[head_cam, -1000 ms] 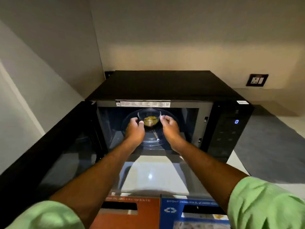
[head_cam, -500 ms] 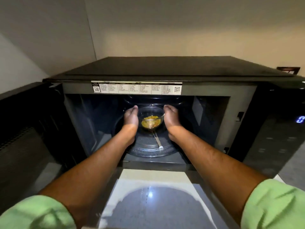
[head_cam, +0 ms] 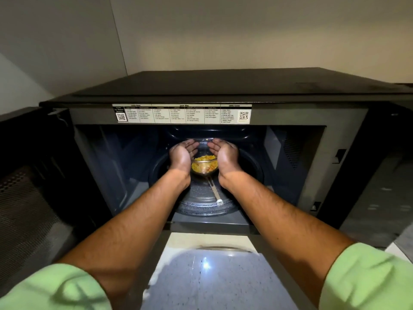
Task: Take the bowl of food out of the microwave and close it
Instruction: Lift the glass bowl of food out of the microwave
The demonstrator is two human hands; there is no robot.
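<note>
A small glass bowl (head_cam: 204, 166) of yellow food sits in the middle of the open black microwave (head_cam: 201, 90), over the glass turntable (head_cam: 199, 205). My left hand (head_cam: 182, 155) cups the bowl's left side and my right hand (head_cam: 226, 156) cups its right side, palms pressed on the glass and fingers curled round the back. Whether the bowl's base is off the turntable I cannot tell. The microwave door (head_cam: 31, 186) hangs open on the left.
The microwave's control panel (head_cam: 377, 198) fills the right side. A pale counter (head_cam: 201, 278) runs below the opening, between my forearms. Walls close in behind and to the left of the microwave.
My head has moved closer to the cavity. Both hands have slid from pinching the bowl's rim to wrapping around its sides, fingers further round the back.
</note>
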